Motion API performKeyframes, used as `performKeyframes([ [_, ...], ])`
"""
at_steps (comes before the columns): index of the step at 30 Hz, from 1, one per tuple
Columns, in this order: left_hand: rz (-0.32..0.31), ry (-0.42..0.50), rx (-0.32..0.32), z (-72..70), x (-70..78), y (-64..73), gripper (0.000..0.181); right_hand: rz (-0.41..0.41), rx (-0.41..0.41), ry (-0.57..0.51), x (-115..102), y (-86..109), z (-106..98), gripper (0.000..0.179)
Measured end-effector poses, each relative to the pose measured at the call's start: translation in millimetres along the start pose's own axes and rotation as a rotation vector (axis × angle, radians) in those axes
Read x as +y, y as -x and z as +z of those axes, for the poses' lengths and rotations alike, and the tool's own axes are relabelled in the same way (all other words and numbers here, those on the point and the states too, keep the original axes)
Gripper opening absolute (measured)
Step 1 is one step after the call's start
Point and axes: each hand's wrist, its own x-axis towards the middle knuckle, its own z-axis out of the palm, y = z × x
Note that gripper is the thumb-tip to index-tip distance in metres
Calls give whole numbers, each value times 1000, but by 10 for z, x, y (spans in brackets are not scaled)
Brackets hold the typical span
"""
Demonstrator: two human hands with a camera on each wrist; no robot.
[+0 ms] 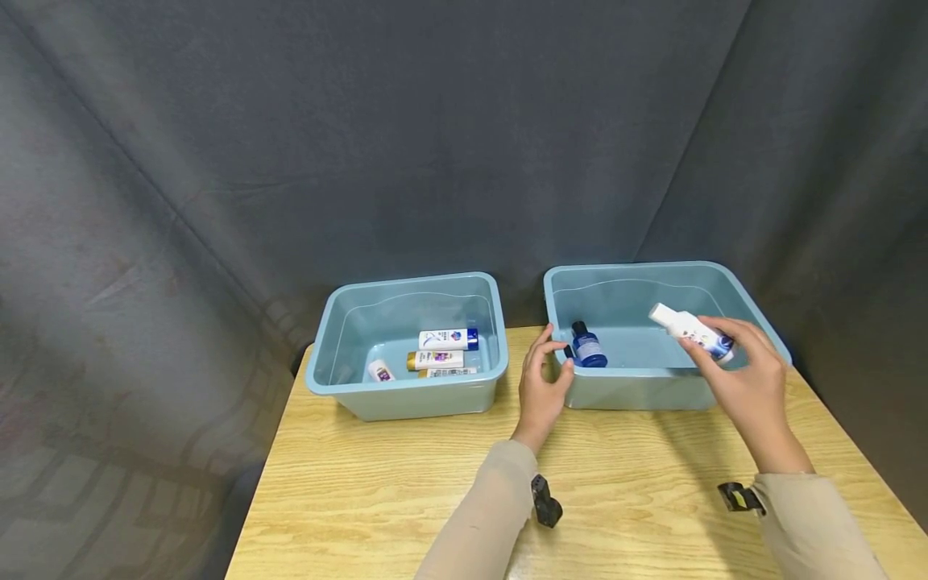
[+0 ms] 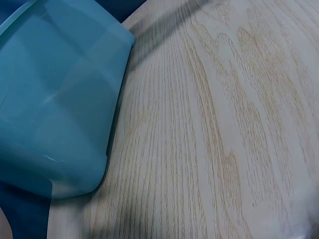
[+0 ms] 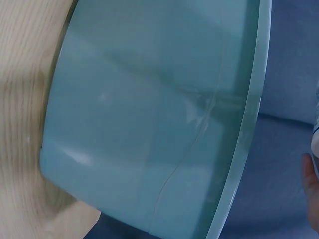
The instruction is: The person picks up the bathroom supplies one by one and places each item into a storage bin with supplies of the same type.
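Observation:
My right hand (image 1: 754, 379) holds a white bottle (image 1: 689, 326) with a white cap and a blue-patterned base. It hangs tilted over the front of the right bin (image 1: 645, 372), cap toward the left. At that bin's left rim, my left hand (image 1: 540, 395) pinches a small black-capped bottle (image 1: 569, 352) between thumb and forefinger, most of it hidden. Close beside it, a blue bottle (image 1: 590, 348) with a black cap lies in the bin. In the right wrist view only part of the right hand (image 3: 311, 191) and the white bottle (image 3: 315, 143) show at the edge.
The left bin (image 1: 416, 388) holds several bottles, among them a white one with a blue cap (image 1: 448, 339) and one with a gold cap (image 1: 435, 360). Both bins stand on a wooden table (image 1: 406, 451), with a dark grey curtain (image 1: 435, 145) behind.

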Motion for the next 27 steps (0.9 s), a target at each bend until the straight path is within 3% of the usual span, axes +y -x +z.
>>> performKeyframes([
  [18,-12,1,-15,1,-6,4,25,77,-39,65,-6,-126,131,43],
  [27,-13,12,-12,1,-4,3,25,103,-135,110,63,-184,142,44],
])
